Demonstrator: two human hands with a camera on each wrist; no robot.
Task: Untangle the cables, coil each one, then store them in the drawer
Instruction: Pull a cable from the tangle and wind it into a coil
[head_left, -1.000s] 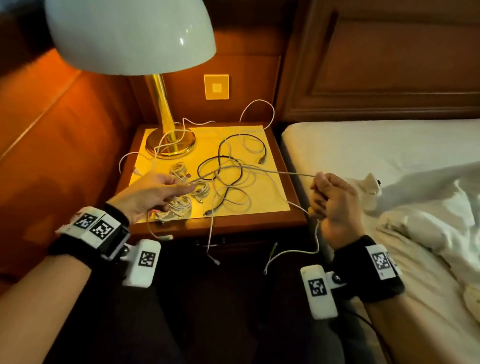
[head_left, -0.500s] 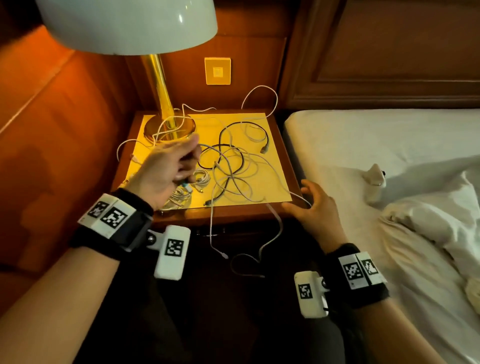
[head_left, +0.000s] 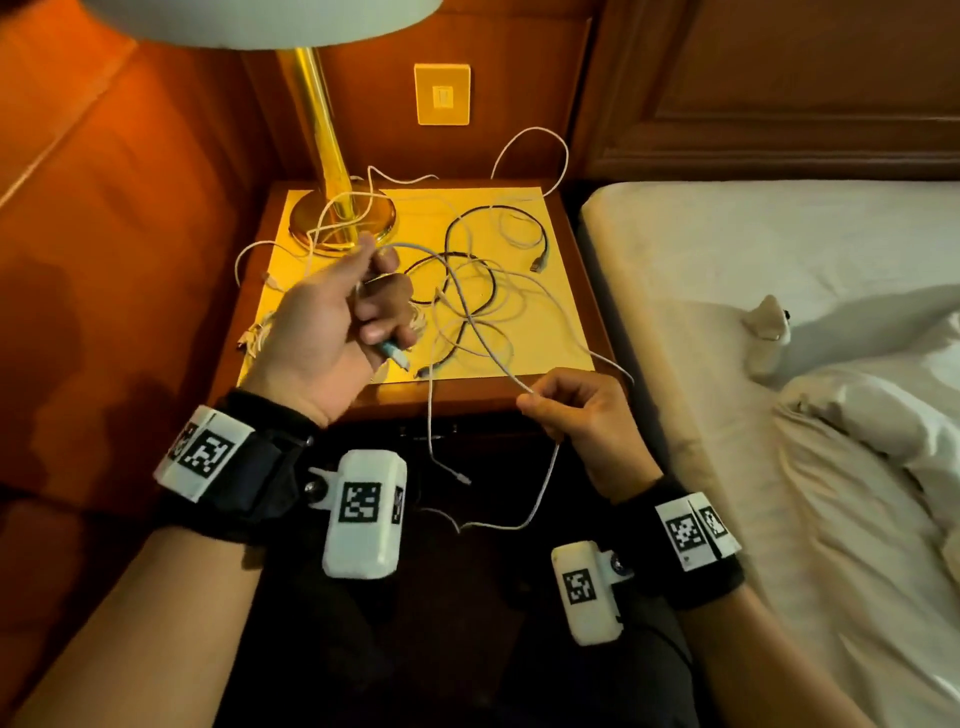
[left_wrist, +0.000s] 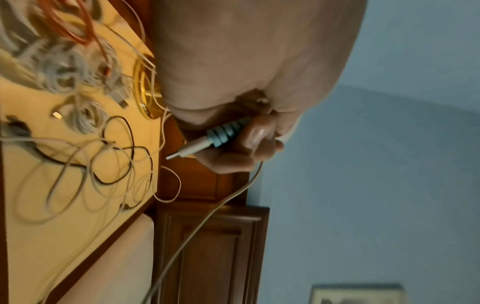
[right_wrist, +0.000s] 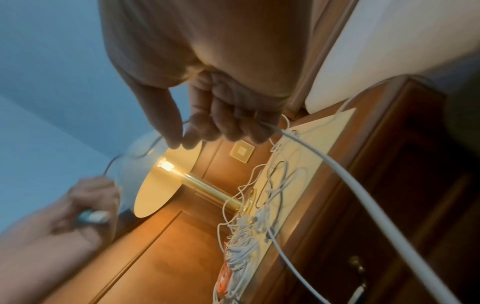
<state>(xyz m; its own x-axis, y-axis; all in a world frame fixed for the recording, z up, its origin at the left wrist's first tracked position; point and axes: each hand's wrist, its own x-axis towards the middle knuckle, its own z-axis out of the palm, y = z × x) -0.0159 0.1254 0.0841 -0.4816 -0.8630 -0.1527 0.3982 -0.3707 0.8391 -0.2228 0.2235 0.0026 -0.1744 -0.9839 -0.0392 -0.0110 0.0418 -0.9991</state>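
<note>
Right hand (head_left: 582, 410) grip pinches white cable (head_left: 498, 358) near counter (head_left: 322, 400) front edge. Left hand (head_left: 332, 322) grip curls round its plug end (head_left: 393, 357). Beyond both grips, tangled cables (head_left: 467, 291) on counter; drawer (head_left: 431, 431) below, closed.

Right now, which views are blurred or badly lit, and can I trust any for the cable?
Head view: sharpest, warm lamp light, white cable clear between left hand and right hand. Left wrist view: cable pile smeared, plug sharp. Right wrist view: fingers backlit, left hand blurred.
</note>
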